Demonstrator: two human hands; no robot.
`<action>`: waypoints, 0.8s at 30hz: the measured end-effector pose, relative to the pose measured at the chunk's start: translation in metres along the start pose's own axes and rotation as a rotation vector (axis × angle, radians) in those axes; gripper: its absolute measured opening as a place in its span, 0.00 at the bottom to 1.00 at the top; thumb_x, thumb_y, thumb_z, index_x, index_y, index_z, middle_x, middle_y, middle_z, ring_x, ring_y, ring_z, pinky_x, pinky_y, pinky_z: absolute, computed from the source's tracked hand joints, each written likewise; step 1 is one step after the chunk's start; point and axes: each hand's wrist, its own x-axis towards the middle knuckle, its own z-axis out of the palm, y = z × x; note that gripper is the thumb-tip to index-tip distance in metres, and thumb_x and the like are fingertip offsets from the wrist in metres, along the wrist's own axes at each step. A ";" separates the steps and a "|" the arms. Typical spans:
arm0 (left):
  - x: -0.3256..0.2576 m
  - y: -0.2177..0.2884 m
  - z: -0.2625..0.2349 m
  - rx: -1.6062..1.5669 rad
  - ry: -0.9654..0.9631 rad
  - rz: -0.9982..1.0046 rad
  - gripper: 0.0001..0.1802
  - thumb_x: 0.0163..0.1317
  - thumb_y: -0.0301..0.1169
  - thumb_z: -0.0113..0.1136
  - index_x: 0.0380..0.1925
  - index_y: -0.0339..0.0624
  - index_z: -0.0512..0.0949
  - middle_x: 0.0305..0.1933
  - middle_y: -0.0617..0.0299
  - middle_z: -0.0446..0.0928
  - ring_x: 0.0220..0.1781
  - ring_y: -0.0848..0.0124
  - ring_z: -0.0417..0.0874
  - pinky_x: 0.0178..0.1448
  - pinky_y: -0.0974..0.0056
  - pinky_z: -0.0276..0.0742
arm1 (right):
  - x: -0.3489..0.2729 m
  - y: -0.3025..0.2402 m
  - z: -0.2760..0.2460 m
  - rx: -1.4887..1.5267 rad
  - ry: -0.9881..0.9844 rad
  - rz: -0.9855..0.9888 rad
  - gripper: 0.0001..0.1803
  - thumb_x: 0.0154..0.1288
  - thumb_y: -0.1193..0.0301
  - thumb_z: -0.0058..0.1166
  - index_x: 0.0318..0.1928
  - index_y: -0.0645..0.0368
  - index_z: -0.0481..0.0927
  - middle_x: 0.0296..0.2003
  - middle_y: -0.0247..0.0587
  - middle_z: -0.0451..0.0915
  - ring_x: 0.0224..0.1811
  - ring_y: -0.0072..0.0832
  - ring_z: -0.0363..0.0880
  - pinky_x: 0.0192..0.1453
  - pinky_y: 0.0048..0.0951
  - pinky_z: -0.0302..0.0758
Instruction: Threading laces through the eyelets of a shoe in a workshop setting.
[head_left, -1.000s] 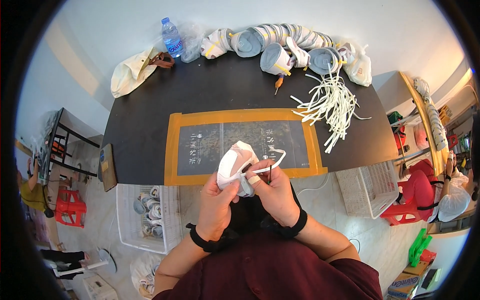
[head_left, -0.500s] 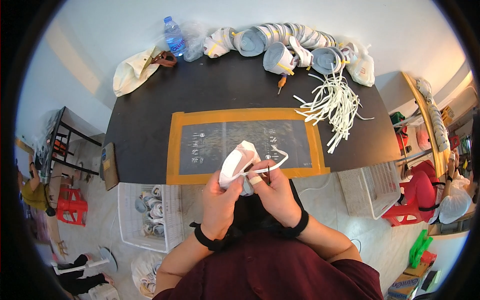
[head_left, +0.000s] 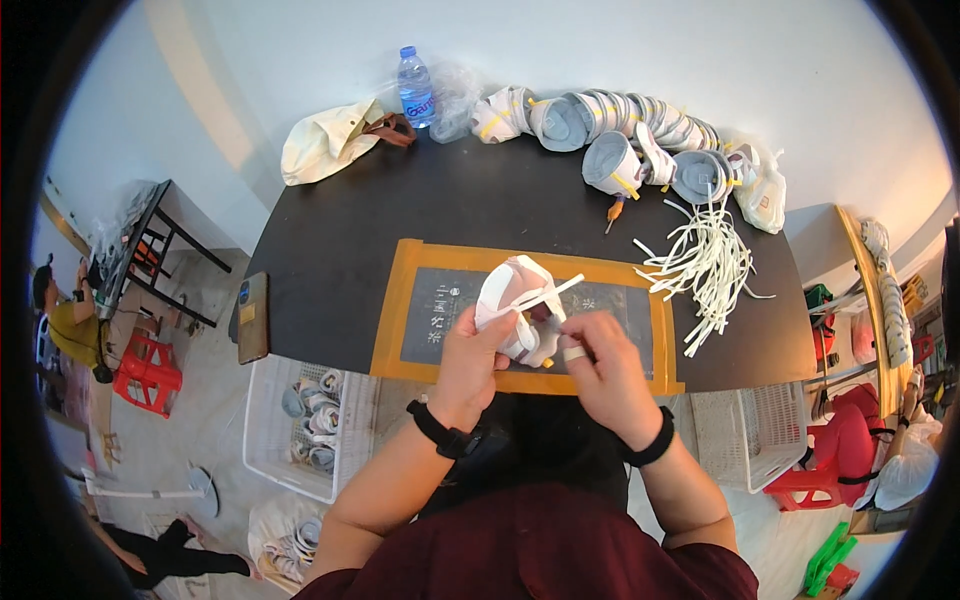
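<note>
The surface (head_left: 370, 230) is black; the mat (head_left: 640, 300) is dark grey with an orange border. At one o'clock lie white straps (head_left: 705, 265); the mask (head_left: 512, 300) is white.

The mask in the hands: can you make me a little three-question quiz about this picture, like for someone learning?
1. True or false: both hands hold the mask.
2. What lies under the mask: A) the mat, B) a plate, C) a towel?
3. Fill in: a heap of white ___ lies on the table's right side.

Key: 1 true. 2 A. 3 strips.
</note>
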 end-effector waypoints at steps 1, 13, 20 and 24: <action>-0.003 0.002 0.001 0.053 0.007 0.046 0.14 0.65 0.31 0.63 0.49 0.45 0.76 0.39 0.70 0.81 0.33 0.83 0.77 0.27 0.77 0.65 | 0.001 0.007 0.005 -0.045 -0.039 -0.019 0.08 0.64 0.78 0.53 0.44 0.61 0.75 0.38 0.51 0.76 0.40 0.48 0.79 0.45 0.36 0.76; -0.011 -0.011 -0.004 0.175 0.015 0.226 0.12 0.66 0.31 0.64 0.46 0.41 0.76 0.34 0.72 0.76 0.30 0.86 0.69 0.29 0.77 0.62 | 0.008 0.019 0.026 0.058 -0.042 0.087 0.08 0.62 0.79 0.55 0.42 0.62 0.80 0.33 0.42 0.80 0.37 0.35 0.80 0.42 0.31 0.76; -0.015 -0.012 -0.009 0.218 -0.045 0.230 0.12 0.67 0.29 0.61 0.48 0.43 0.75 0.40 0.71 0.79 0.32 0.86 0.72 0.31 0.78 0.64 | 0.010 0.016 0.023 0.148 -0.078 0.121 0.06 0.62 0.77 0.52 0.40 0.62 0.79 0.34 0.48 0.81 0.37 0.43 0.81 0.43 0.35 0.77; -0.015 -0.013 -0.012 0.218 -0.058 0.240 0.12 0.67 0.29 0.61 0.49 0.43 0.75 0.40 0.71 0.79 0.32 0.86 0.72 0.32 0.77 0.64 | 0.010 0.015 0.022 0.135 -0.101 0.149 0.06 0.62 0.77 0.52 0.39 0.63 0.78 0.33 0.49 0.80 0.36 0.43 0.81 0.42 0.35 0.76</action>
